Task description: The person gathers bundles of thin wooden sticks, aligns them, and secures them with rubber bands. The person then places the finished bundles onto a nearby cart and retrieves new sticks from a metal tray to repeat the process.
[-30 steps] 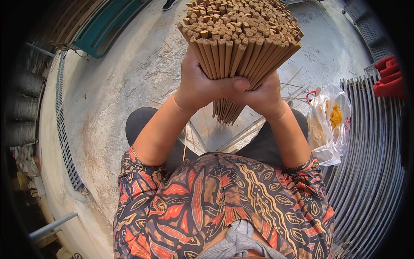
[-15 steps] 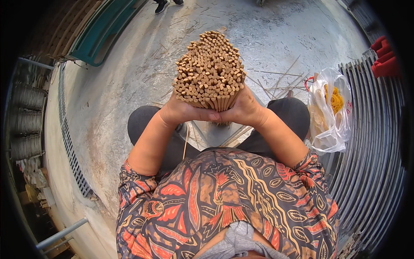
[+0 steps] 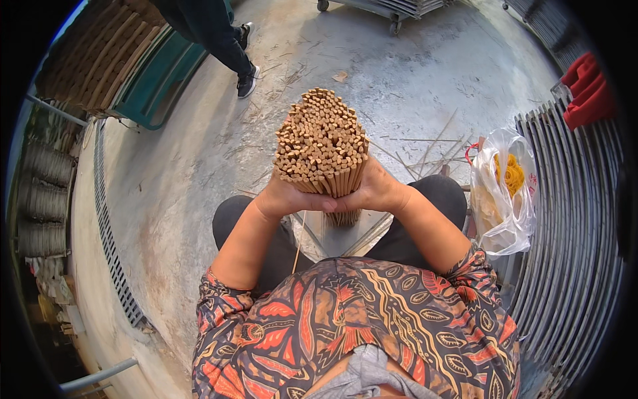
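Stick bundle point(image 3: 322, 146), brown with uneven ends, is clamped by left fingers point(image 3: 309, 200) and right fingers point(image 3: 352, 201).

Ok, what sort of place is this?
Likely a workshop or small factory: there's a thick bundle of brown sticks, loose sticks strewn over a worn, concrete-looking floor, and a wheeled cart at the far edge.

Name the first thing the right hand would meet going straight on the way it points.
The bundle of brown sticks, which the right hand grips; beyond it probably the left hand, though depth is unclear.
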`<state>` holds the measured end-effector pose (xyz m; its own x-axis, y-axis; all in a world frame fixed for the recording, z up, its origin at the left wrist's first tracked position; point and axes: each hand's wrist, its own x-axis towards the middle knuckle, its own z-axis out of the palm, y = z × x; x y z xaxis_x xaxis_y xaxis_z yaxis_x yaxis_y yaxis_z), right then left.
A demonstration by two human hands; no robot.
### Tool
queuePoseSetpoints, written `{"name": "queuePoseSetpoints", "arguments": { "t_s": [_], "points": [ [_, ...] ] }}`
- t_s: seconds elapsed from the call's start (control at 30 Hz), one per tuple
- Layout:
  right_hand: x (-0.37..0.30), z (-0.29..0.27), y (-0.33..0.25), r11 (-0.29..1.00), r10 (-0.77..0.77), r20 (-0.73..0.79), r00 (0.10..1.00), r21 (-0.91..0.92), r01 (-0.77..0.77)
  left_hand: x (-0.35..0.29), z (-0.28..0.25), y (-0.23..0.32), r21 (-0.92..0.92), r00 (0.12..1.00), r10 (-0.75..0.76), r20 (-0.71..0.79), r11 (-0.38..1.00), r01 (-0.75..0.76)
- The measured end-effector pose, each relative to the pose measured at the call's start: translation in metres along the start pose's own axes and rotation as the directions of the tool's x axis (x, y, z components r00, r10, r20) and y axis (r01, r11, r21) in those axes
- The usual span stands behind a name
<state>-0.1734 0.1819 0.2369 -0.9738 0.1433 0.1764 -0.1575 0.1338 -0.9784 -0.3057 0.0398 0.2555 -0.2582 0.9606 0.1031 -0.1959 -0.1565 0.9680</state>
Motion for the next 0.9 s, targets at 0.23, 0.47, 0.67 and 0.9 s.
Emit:
{"name": "queuePoseSetpoints", "arguments": {
  "t_s": [0.23, 0.47, 0.67, 0.9],
  "points": [
    [0.022, 0.026, -0.006, 0.980, -0.197, -0.058, 0.979, -0.024, 0.195, -0.021, -0.023, 0.009, -0.189, 0.990, -0.115, -0.075, 0.977, 0.099],
    [0.035, 0.059, -0.005, 0.962, -0.273, 0.103, 0.956, 0.049, 0.270, -0.059, 0.004, 0.055, 0.022, 0.854, -0.181, -0.488, 0.975, 0.219],
    [0.042, 0.058, -0.018, 0.958, -0.283, 0.246, 0.927, 0.029, 0.285, -0.072, 0.002, 0.046, -0.386, 0.865, -0.076, -0.496, 0.912, -0.140],
    [0.032, 0.036, -0.023, 0.881, -0.469, 0.091, 0.879, -0.027, 0.473, -0.071, -0.015, 0.030, -0.621, 0.908, -0.025, -0.418, 0.737, -0.265]
  ]
}}
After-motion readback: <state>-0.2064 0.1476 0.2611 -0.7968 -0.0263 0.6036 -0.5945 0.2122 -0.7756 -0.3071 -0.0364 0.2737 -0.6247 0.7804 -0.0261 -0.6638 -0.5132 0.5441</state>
